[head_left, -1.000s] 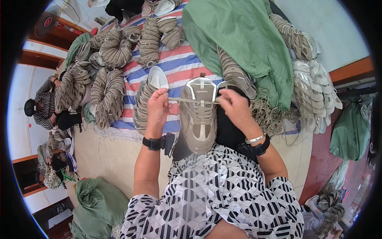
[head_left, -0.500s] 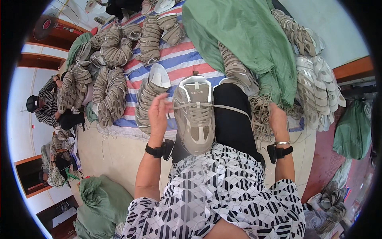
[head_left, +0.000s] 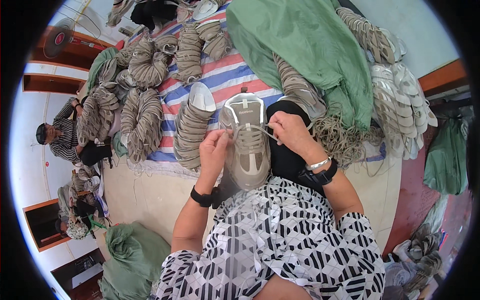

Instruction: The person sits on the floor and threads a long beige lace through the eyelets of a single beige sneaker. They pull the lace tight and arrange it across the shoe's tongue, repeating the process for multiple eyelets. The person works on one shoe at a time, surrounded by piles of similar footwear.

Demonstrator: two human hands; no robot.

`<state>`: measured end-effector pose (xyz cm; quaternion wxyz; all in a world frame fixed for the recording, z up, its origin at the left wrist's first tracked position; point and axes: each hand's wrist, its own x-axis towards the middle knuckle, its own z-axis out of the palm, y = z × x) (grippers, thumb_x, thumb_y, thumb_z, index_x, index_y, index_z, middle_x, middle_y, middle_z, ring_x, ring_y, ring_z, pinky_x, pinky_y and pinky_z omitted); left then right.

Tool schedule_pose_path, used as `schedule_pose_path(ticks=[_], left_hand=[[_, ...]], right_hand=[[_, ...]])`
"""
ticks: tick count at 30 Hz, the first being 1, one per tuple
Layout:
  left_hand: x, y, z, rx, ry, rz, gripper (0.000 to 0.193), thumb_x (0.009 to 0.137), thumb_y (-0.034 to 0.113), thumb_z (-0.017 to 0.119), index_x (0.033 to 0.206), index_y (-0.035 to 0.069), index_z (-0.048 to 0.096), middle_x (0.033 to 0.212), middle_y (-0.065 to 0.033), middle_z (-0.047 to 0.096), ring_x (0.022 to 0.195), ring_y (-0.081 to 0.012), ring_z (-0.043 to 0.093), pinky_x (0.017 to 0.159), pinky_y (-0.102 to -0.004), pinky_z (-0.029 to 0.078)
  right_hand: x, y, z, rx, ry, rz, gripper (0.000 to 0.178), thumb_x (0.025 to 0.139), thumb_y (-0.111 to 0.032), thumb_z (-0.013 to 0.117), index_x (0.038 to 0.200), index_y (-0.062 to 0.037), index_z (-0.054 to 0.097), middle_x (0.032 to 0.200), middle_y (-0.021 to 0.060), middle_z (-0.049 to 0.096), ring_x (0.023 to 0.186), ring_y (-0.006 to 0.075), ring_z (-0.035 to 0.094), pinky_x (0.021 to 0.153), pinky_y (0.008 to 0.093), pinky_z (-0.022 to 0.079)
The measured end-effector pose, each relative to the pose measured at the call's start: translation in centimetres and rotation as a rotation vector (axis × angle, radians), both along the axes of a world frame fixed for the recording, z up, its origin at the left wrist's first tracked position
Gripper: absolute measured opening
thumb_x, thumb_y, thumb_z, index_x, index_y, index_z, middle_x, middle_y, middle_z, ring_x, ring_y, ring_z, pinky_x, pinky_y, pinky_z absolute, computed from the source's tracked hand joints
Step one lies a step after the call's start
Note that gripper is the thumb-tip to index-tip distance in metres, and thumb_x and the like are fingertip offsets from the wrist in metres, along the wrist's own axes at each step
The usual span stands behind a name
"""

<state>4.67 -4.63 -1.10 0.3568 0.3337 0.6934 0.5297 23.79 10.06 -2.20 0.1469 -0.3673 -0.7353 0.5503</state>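
Observation:
A beige-grey shoe upper [head_left: 250,167] with a white-lined collar lies over my left thigh, toe toward me. Thin beige shoelace [head_left: 255,128] runs through its eyelets and arcs loosely over the tongue. At the upper's left edge my left hand [head_left: 214,151] is closed, thumb and fingers pinching the lace beside the eyelets. My right hand [head_left: 294,134] pinches the lace just right of the tongue, above my black-clad right thigh. Beyond my right knee sits a tangled heap of beige laces [head_left: 337,140].
A curved stack of nested shoe uppers [head_left: 192,132] stands ahead on a striped sheet [head_left: 232,75]. Green sacking [head_left: 300,45] covers more at the right. White-and-beige uppers [head_left: 397,105] are piled far right. Another person [head_left: 65,127] sits at left; a green sack [head_left: 132,255] lies behind.
My right hand has come in from the far right to the upper's right side and now pinches the lace. My left hand has moved slightly right and closed its fingers. The stretched lace has slackened.

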Motion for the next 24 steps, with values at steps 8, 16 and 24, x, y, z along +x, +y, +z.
schedule_pose_path(ticks=[8, 16, 24], left_hand=[[-1.3, 0.6, -0.9, -0.007, 0.071, -0.101, 0.021, 0.094, 0.022, 0.058, 0.087, 0.004, 0.066, 0.077, 0.0031, 0.06, 0.068, -0.0029, 0.049, 0.061, -0.0177, 0.038], [-1.9, 1.0, -0.2, -0.043, -0.02, -0.154, 0.024, 0.093, 0.022, 0.059, 0.078, 0.004, 0.063, 0.07, 0.0061, 0.054, 0.064, -0.002, 0.043, 0.058, -0.0191, 0.036], [-2.8, 3.5, 1.2, -0.119, 0.478, -0.342, 0.019, 0.082, 0.018, 0.061, 0.073, 0.001, 0.061, 0.061, -0.0094, 0.06, 0.057, -0.0208, 0.056, 0.055, -0.0342, 0.043]], right_hand=[[-0.3, -0.3, -0.5, 0.225, 0.045, 0.018, 0.012, 0.087, -0.015, 0.058, 0.084, -0.004, 0.057, 0.069, 0.0156, 0.062, 0.064, 0.0347, 0.063, 0.059, 0.0424, 0.05], [-1.1, -0.4, -0.7, 0.466, 0.145, 0.12, 0.005, 0.088, -0.006, 0.055, 0.091, -0.0023, 0.058, 0.074, 0.0125, 0.062, 0.059, 0.0247, 0.063, 0.054, 0.0331, 0.05], [-0.7, 1.0, 0.0, 0.625, 0.138, 0.242, 0.009, 0.085, -0.003, 0.057, 0.094, -0.0007, 0.058, 0.088, 0.0091, 0.061, 0.07, 0.0217, 0.062, 0.06, 0.0299, 0.05]])
